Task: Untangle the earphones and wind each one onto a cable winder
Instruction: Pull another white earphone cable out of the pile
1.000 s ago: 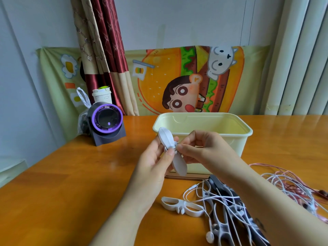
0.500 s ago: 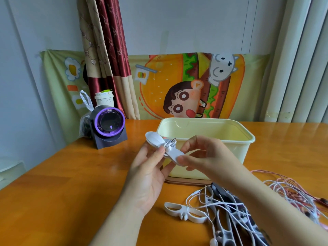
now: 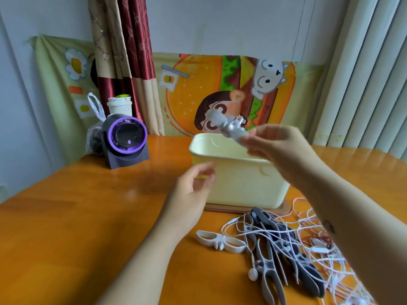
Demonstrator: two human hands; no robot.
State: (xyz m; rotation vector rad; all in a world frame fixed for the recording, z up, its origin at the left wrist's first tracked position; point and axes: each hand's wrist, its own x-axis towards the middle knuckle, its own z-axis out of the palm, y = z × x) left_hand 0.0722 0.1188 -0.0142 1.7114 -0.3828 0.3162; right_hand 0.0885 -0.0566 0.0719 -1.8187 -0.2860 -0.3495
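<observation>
The light is soft and even, like daylight, and it seems to come from the right side, where the pale blinds (image 3: 374, 73) are the brightest part. The glossy table (image 3: 66, 227) carries a wide pale sheen at its far right corner and a faint, soft shadow left of the box (image 3: 240, 183). The right hand (image 3: 277, 148) and the white winder (image 3: 231, 128) it pinches are smeared by motion blur; the left hand (image 3: 191, 194) is a little soft as well. The purple fan (image 3: 126, 139) and the cables (image 3: 308, 249) look sharper. Near the edges the wide lens bends the blinds and the wall lines.
</observation>
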